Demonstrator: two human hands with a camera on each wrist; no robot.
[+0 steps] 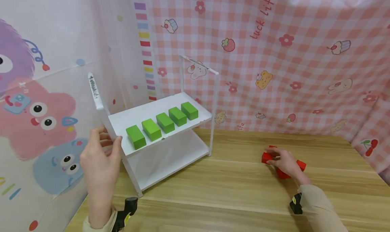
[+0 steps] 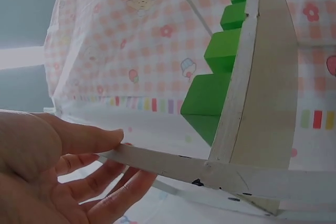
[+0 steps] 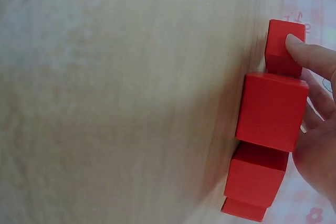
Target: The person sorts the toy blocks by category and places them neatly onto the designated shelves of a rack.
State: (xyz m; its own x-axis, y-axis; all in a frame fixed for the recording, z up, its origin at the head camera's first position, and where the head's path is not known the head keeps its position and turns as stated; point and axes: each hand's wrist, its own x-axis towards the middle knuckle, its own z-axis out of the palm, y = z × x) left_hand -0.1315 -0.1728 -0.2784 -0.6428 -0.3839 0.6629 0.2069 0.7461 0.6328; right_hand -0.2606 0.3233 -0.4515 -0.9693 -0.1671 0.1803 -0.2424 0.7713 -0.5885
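Note:
A small white two-tier shelf stands on the table at the left. Along its upper tier lie several green blocks in a row. My left hand grips the shelf's near left upright; in the left wrist view the thumb lies on one side of the white post and the fingers curl round the other. Over at the right, my right hand pinches a red block between thumb and fingers. Other red blocks sit close beside it, partly under the hand in the head view.
The wooden table runs across the front. Behind it hangs a pink checked cloth, and a pale cartoon-print cloth covers the left side. The shelf's lower tier lies below the green blocks.

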